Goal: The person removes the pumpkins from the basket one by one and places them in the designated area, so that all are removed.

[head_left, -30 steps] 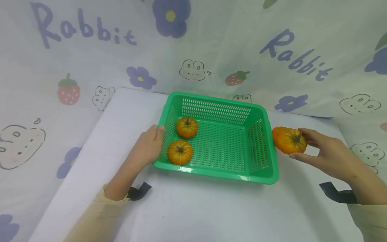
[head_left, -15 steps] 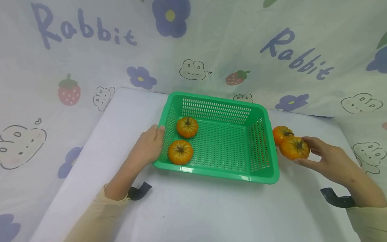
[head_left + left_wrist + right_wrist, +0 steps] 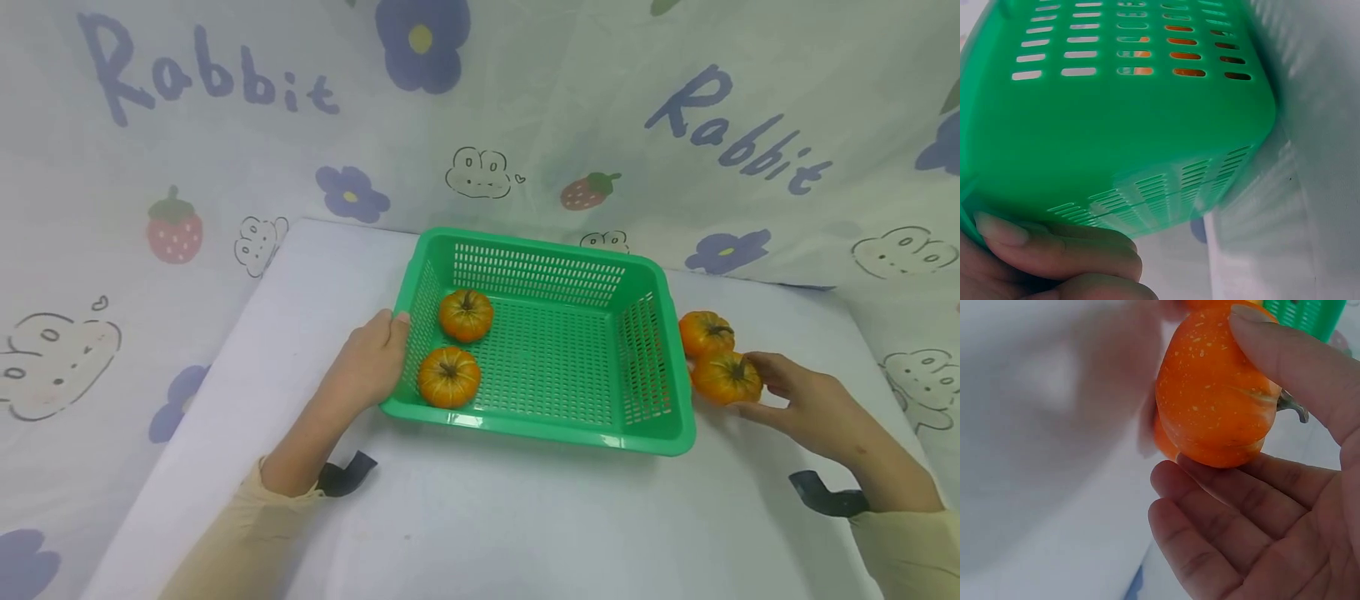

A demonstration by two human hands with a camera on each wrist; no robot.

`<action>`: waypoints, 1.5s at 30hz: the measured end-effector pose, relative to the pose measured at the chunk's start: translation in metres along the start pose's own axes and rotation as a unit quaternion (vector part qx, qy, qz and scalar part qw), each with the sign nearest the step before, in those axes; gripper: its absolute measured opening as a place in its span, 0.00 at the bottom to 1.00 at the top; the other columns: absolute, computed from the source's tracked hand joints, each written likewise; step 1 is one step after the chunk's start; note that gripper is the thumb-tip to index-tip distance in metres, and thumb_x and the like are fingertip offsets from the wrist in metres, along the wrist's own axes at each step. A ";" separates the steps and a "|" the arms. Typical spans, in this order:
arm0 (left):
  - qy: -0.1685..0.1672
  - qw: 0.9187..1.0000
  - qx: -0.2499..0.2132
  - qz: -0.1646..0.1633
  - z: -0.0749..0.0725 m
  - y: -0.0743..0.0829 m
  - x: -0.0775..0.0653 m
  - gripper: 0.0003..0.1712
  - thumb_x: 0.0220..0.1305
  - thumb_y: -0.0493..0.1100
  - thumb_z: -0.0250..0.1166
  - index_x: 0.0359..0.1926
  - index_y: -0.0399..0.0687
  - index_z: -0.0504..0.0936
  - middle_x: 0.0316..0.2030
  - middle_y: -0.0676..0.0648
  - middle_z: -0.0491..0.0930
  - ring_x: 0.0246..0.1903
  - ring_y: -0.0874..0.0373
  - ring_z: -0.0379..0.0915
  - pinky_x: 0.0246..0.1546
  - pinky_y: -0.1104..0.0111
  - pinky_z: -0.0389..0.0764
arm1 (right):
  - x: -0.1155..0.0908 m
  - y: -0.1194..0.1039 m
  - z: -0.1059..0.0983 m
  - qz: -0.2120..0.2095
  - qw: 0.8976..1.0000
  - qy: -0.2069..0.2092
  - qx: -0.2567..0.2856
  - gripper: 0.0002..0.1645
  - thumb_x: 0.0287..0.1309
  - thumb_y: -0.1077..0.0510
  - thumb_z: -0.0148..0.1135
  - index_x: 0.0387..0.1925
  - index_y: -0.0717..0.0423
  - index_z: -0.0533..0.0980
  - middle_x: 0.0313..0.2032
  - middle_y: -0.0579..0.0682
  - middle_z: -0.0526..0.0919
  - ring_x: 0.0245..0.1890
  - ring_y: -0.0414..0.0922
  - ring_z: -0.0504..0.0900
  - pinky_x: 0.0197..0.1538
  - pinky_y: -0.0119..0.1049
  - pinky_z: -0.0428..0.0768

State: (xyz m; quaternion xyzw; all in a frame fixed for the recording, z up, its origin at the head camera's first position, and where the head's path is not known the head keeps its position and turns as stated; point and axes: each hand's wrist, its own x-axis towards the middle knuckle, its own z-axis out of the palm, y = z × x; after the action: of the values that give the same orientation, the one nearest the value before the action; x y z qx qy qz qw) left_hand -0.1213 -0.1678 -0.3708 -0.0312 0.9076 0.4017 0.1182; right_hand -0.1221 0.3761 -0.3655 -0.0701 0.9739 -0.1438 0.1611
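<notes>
A green slatted plastic basket (image 3: pixel 525 429) stands mid-table, its left rim gripped by my left hand (image 3: pixel 369 360). In the left wrist view, the curled fingers (image 3: pixel 1066 253) lie against the basket's outer wall (image 3: pixel 1110 125). Two small orange pumpkins, a rear one (image 3: pixel 466 316) and a front one (image 3: pixel 449 377), sit inside along its left side. Beyond the right wall, my right hand (image 3: pixel 813 408) pinches another small pumpkin (image 3: pixel 726 379) between thumb and fingers; the right wrist view shows this pumpkin (image 3: pixel 1216 394) with its stem to the side. One more pumpkin (image 3: pixel 705 333) lies just behind it.
The white table (image 3: pixel 480 525) extends in front of the basket and to both sides. Behind it hangs a pale cloth (image 3: pixel 525 117) printed with rabbits, flowers and strawberries. A dark curved piece shows at each wrist.
My right hand has moved right, then lowered its pumpkin toward the table, in front of the other outside pumpkin, which has come into fuller view. The left hand and basket stay put.
</notes>
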 end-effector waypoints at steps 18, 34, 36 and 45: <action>-0.003 1.000 0.002 -0.003 -0.001 0.000 0.000 0.27 0.85 0.58 0.32 0.46 0.41 0.68 0.29 0.41 0.70 0.26 0.49 0.69 0.27 0.60 0.75 | 0.012 0.006 0.013 0.005 0.999 -0.022 0.032 0.54 0.65 0.35 0.70 0.73 0.68 0.59 0.69 0.77 0.66 0.62 0.77 0.71 0.54 0.67 0.79; -0.002 1.000 0.003 0.004 0.001 -0.002 0.002 0.27 0.85 0.58 0.32 0.47 0.41 0.68 0.28 0.41 0.70 0.26 0.49 0.69 0.27 0.60 0.75 | 0.011 0.009 0.017 0.012 0.999 -0.027 0.036 0.56 0.65 0.35 0.70 0.74 0.69 0.58 0.69 0.77 0.64 0.63 0.77 0.69 0.54 0.68 0.78; -0.003 1.000 0.003 0.003 0.001 -0.001 0.002 0.27 0.85 0.58 0.32 0.47 0.41 0.68 0.29 0.41 0.70 0.26 0.49 0.69 0.27 0.60 0.75 | 0.011 0.009 0.017 0.012 0.999 -0.027 0.035 0.56 0.65 0.35 0.70 0.74 0.69 0.58 0.69 0.77 0.64 0.63 0.77 0.69 0.54 0.68 0.78; 0.001 1.000 0.004 0.006 0.000 -0.001 0.000 0.27 0.86 0.57 0.33 0.45 0.41 0.68 0.28 0.41 0.70 0.26 0.49 0.69 0.27 0.60 0.74 | 0.007 0.008 0.012 -0.003 1.000 -0.011 0.021 0.56 0.65 0.35 0.70 0.74 0.69 0.59 0.69 0.76 0.66 0.61 0.77 0.72 0.54 0.69 0.78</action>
State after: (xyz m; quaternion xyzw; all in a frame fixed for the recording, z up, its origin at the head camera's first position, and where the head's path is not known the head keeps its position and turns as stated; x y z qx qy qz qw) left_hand -0.1214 -0.1687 -0.3711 -0.0260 0.9093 0.3992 0.1148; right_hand -0.1257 0.3793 -0.3812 -0.0708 0.9685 -0.1641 0.1732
